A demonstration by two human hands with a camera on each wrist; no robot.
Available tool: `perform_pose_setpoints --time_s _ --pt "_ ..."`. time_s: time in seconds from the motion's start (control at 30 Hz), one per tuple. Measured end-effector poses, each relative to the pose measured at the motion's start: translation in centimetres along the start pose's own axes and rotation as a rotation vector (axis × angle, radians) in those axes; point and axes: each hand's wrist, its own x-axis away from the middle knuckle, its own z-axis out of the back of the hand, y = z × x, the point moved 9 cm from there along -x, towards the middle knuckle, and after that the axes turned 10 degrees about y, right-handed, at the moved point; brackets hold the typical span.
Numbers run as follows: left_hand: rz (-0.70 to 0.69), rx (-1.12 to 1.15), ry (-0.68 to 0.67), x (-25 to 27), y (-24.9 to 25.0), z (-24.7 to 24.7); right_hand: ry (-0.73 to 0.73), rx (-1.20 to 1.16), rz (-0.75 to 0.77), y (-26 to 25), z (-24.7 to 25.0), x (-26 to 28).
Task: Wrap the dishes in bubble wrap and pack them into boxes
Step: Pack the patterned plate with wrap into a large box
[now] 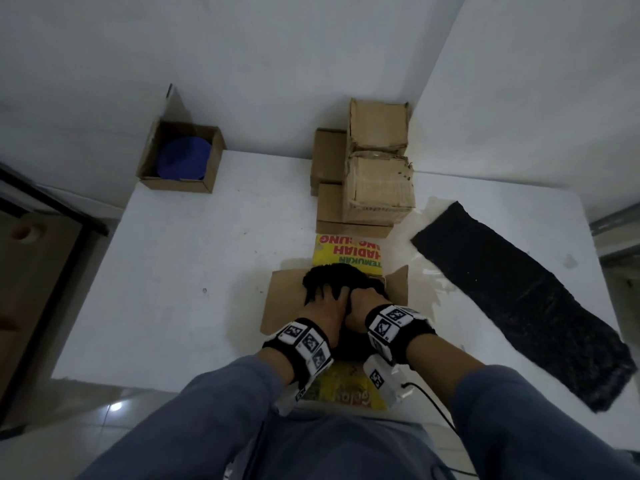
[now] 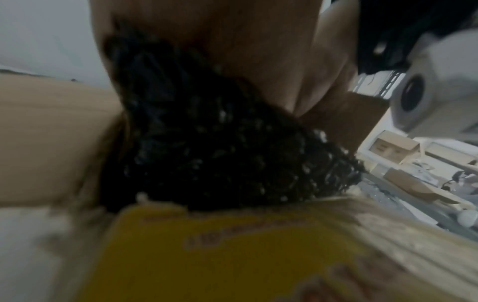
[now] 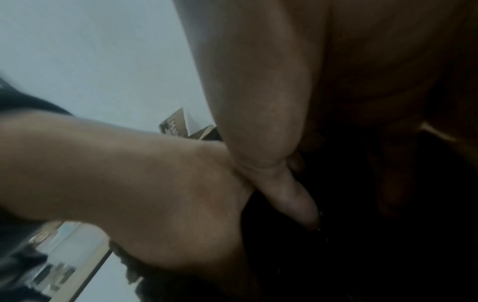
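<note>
A bundle wrapped in black bubble wrap (image 1: 332, 275) sits in an open cardboard box (image 1: 284, 299) with yellow printed flaps (image 1: 346, 252) at the table's near edge. My left hand (image 1: 323, 303) lies on top of the bundle with its fingers spread. Right beside it, my right hand (image 1: 363, 301) curls its fingers into the wrap. In the left wrist view my palm (image 2: 232, 51) covers the black wrap (image 2: 220, 153) above a yellow flap (image 2: 220, 255). The right wrist view shows my thumb (image 3: 284, 194) against the dark wrap (image 3: 336, 245), touching the left hand (image 3: 129, 173). The dish inside is hidden.
An open box (image 1: 207, 174) holding blue plates (image 1: 185, 157) stands at the table's far left corner. Several closed cardboard boxes (image 1: 374, 174) are stacked behind the open box. A long sheet of black bubble wrap (image 1: 519, 299) lies on the white table (image 1: 173, 271) to the right.
</note>
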Motion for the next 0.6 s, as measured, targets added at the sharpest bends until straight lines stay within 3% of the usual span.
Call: perform_pose_setpoints --time_s 0.3,0.6 --pt "0.068 -0.075 0.002 -1.2 -0.8 -1.5 -0.068 -0.154 -0.11 1.0 -1.8 -1.0" --pt "0.077 -0.036 0.031 -1.8 -0.6 -1.5 -0.082 -0.036 -0.008 1.1 -1.5 -1.2"
